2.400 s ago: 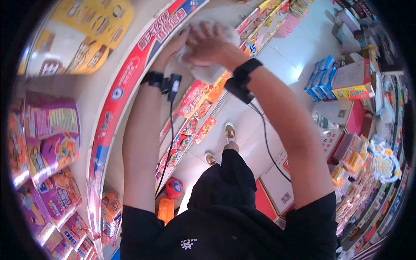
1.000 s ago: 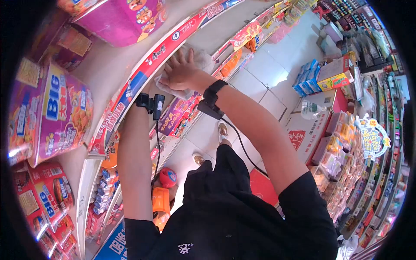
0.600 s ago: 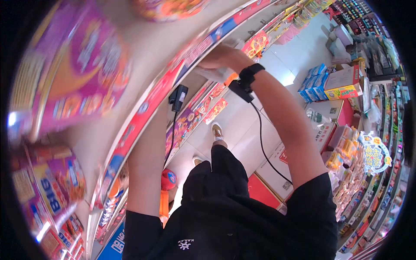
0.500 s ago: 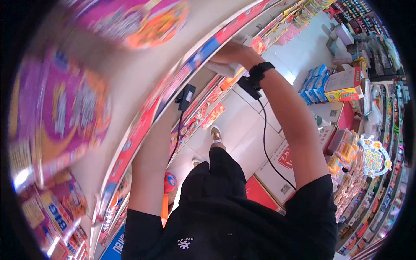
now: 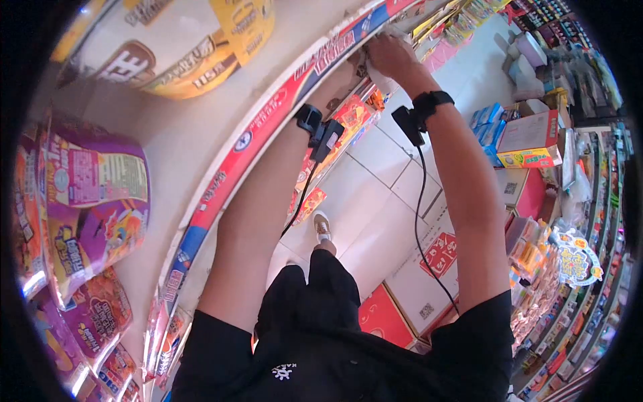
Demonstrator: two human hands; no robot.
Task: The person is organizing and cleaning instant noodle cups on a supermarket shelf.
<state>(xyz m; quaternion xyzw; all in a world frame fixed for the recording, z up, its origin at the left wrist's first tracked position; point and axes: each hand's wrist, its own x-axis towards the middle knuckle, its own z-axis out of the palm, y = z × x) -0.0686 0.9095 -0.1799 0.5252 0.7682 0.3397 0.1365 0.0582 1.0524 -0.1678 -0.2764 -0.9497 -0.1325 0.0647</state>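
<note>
My right hand (image 5: 394, 56) is at the shelf's front edge, its fingers curled over a crumpled white cloth (image 5: 379, 79) that hangs below them. My left hand (image 5: 340, 82) reaches under the red and blue shelf edge strip (image 5: 268, 110), close to the right hand. It lies in shadow and is partly hidden, so its fingers cannot be made out. Each wrist wears a black strap with a small black device and a cable.
Purple snack tubs (image 5: 97, 194) and a yellow-white tub (image 5: 181, 47) stand on the upper shelf. Red snack packs (image 5: 355, 120) line a lower level. Cartons (image 5: 418, 281) and a blue-packed stack (image 5: 489, 130) sit on the tiled floor to the right, before stocked shelves (image 5: 569, 342).
My right hand has moved slightly up and right, out from behind the edge strip. My left arm has reached farther up and right. The view has shifted along the shelf, bringing the yellow-white tub in.
</note>
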